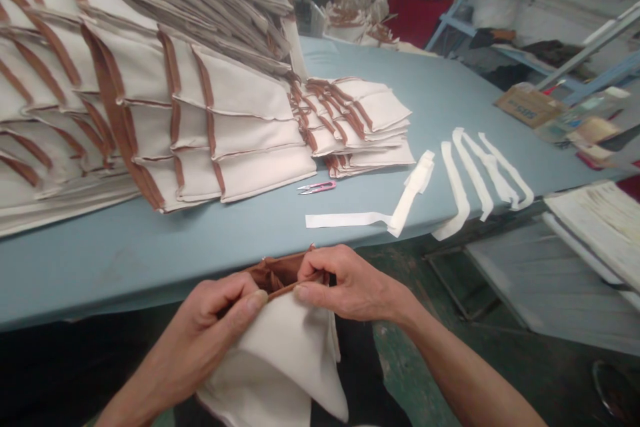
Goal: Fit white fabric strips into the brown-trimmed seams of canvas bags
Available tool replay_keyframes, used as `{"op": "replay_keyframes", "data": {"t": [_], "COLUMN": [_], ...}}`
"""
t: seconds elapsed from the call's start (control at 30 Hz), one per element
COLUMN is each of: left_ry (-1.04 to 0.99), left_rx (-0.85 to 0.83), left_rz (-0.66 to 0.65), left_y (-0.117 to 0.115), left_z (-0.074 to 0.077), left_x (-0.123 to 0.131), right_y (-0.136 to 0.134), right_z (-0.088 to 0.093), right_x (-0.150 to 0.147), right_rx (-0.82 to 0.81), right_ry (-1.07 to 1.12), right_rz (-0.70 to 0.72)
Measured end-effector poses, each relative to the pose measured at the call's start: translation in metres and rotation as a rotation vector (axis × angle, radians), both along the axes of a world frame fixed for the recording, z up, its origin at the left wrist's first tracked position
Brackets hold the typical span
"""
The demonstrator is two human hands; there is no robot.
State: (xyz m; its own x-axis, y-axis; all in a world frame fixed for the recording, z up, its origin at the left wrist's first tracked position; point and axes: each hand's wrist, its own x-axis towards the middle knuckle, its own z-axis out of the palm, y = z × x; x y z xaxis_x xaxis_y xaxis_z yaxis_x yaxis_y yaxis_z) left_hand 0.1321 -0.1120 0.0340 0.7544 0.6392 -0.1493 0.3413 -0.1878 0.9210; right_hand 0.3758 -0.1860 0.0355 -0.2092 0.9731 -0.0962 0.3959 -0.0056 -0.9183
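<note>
Cream workpiece (293, 333): 1, in 2 hands (215, 323) (357, 283)

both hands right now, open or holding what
Left hand: closed, pinching the brown-edged white fabric piece.
Right hand: closed, gripping the same piece's brown edge.

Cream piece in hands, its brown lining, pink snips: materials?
Cream piece: probably fabric or synthetic leather, matte; it bends in soft folds.
Brown lining: likely thin cloth, dull; it puckers.
Snips: shiny grey blades suggest metal; pink handle could be plastic or painted metal.
</note>
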Motion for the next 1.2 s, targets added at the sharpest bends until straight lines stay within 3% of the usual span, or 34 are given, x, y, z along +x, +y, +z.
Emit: {"op": "replay_keyframes", "data": {"t": [0.5, 0.7, 0.93, 1.2], "left_ry": [0.059, 0.002, 0.076, 0.074], "left_rx": [-0.118, -0.276, -0.133, -0.441], "left_rz": [0.071, 0.084, 0.056, 0.070], "left_y": [0.005, 0.008, 0.005, 0.000], "left_z": [-0.017, -0.022, -0.014, -0.024], "left_x": [-0.007, -0.001, 0.008, 0.015], "right_y": [-0.002, -0.003, -0.002, -0.003], "right_z": [-0.008, -0.011, -0.024, -0.029], "right_x": [-0.007, -0.001, 0.002, 0.002], "right_rx": [-0.004, -0.082, -0.155, -0.136], "right_ry": [0.034, 0.094, 0.097, 0.081], "right_rz": [-0.019, -0.051, -0.078, -0.068]}}
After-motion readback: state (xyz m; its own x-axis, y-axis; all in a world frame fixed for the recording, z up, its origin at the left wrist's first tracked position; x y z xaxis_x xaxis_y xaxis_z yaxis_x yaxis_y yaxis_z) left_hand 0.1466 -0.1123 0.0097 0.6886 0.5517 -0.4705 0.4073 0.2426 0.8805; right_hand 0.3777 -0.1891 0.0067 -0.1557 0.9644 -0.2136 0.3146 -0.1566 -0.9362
